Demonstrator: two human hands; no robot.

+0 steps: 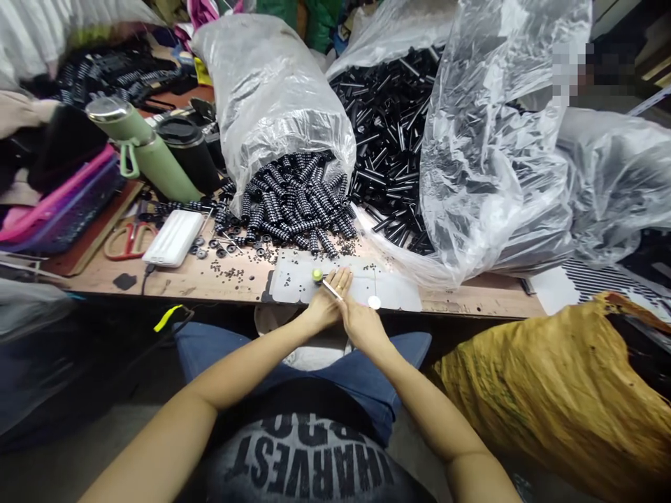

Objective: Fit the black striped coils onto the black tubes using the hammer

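Slim pale rod (pixel 332 289) pinched between fingers of left hand (pixel 323 307) and right hand (pixel 361 323), above flat grey plastic mat (pixel 398 293).

1. A thin silver rod (pixel 332 289) lies slanted between the two hands at the near table edge, pinched by the fingers, its far-left end just beside a small yellow-green ball.
2. The yellow-green ball (pixel 317 275) sits on a grey mat, just left of the fingertips and near the spilled ribbed black pieces.
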